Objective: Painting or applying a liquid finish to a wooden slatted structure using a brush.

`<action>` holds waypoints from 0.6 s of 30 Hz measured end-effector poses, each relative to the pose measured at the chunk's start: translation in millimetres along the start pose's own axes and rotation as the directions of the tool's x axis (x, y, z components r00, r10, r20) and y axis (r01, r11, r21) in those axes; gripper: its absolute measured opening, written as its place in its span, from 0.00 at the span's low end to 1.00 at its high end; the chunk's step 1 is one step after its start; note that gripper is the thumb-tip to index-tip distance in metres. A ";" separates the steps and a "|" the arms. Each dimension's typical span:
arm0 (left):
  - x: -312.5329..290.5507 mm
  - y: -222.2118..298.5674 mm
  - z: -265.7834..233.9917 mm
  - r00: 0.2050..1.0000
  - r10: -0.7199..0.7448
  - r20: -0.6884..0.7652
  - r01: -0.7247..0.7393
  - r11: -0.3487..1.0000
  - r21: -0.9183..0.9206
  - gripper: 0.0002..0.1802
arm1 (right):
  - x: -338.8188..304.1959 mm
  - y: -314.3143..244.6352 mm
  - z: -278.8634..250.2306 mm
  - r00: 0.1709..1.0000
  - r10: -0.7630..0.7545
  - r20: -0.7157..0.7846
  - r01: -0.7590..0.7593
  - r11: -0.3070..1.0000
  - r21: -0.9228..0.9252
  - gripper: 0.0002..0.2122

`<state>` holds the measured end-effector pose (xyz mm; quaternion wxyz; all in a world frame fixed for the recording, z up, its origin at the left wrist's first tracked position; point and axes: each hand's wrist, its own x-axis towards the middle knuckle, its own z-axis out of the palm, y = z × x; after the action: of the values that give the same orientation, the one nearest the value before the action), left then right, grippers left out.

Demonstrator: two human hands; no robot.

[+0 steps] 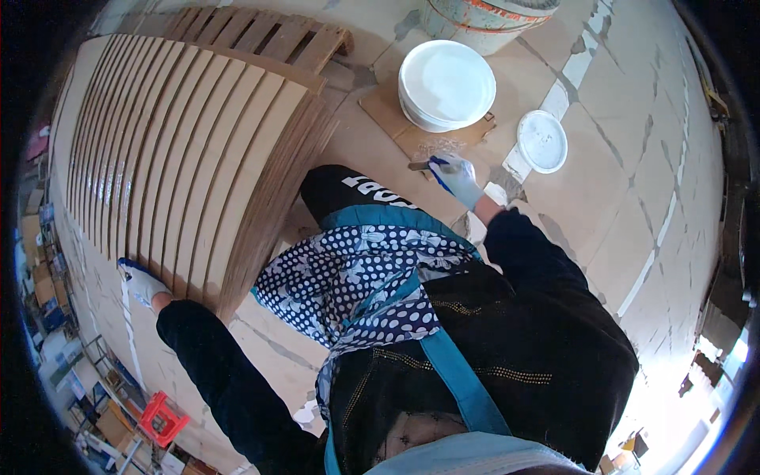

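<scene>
To the left leans a large fanned stack of brown cardboard sheets [170, 150], their edges overlapping in steps. At the near edge of the stack, my left hand [144, 283], in a white glove with blue fingertips, rests with its fingers stretched along the sheets. My right hand [457, 180], gloved the same way, is closed around a short brown flat-ended tool [417, 166] that looks like a brush. Most of this tool is hidden in the fingers. Just beyond the right hand stands a white bucket [408, 99] holding a white substance [451, 75].
The bucket sits on a flat cardboard piece [384, 111]. Right of it lies a round white lid [543, 142]. Behind are a larger stained bucket [467, 28] and a wooden pallet [265, 36]. A red crate [164, 418] is at lower left. The tiled floor [609, 190] has patchy marks.
</scene>
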<state>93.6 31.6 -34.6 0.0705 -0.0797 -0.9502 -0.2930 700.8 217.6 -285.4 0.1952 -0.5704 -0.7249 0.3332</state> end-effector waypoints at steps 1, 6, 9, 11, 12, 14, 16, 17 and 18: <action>10.4 -12.3 -7.2 1.000 0.003 -0.014 -0.004 0.998 -0.056 0.31 | -6.7 -23.5 -15.4 0.999 0.019 0.027 -0.025 0.959 0.281 0.12; 16.5 -22.5 -2.1 0.998 0.028 -0.054 -0.031 0.999 -0.042 0.28 | 14.8 -84.8 -106.8 0.980 0.075 -0.185 0.040 0.834 0.550 0.11; 7.2 -14.7 0.1 0.998 0.026 -0.051 -0.028 0.999 -0.040 0.28 | 77.1 -71.1 -120.2 0.922 0.081 -0.378 0.146 0.833 0.534 0.12; 1.8 -11.1 1.3 1.000 0.003 -0.018 -0.006 0.986 -0.166 0.27 | 113.0 -53.9 -113.1 0.938 0.153 -0.311 0.016 0.877 0.481 0.12; -1.5 -8.3 1.1 1.000 -0.002 -0.023 -0.002 0.986 -0.169 0.27 | 127.3 -43.5 -106.2 0.939 0.238 -0.249 -0.118 0.902 0.416 0.11; -10.6 1.8 8.0 0.999 0.018 -0.029 -0.024 0.971 -0.239 0.27 | 146.5 -20.4 -98.1 0.942 0.155 -0.296 -0.059 0.949 0.309 0.11; -7.7 -2.3 6.7 0.999 0.025 -0.043 -0.035 0.963 -0.267 0.27 | 156.3 -7.5 -83.4 0.941 -0.015 -0.339 0.054 0.993 0.107 0.10; 1.3 -11.0 7.7 0.995 0.054 -0.080 -0.071 0.971 -0.227 0.29 | 157.2 -4.1 -78.7 0.941 -0.019 -0.338 0.058 0.993 0.107 0.10; 8.3 -17.1 6.4 0.989 0.084 -0.119 -0.105 0.977 -0.183 0.30 | 157.9 -5.0 -73.5 0.931 -0.106 -0.349 0.112 0.994 -0.004 0.10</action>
<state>81.5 22.2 -47.7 0.1292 -0.1150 -0.9078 -0.3820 702.9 387.2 -245.6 0.3432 -0.5776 -0.7068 0.2215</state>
